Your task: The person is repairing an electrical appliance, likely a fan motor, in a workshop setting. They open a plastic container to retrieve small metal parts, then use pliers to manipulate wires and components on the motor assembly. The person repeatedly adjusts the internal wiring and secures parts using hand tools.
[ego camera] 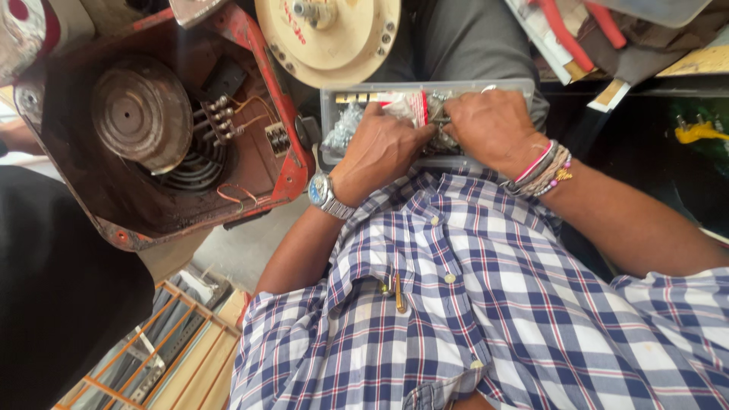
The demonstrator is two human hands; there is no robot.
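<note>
You are picking through the clear parts tray (501, 89) on your lap, left hand (380, 148) and right hand (490, 125) both in a closed grip on a small plastic bag (406, 106); next, tease it open gently.

Both arms bent in toward the chest, left hand (380, 148) and right hand (490, 125) side by side, knuckles up, fingers curled down, thumbs nearly touching each other.

A red motor housing (285, 163) sits beside a cream disc (334, 45).
</note>
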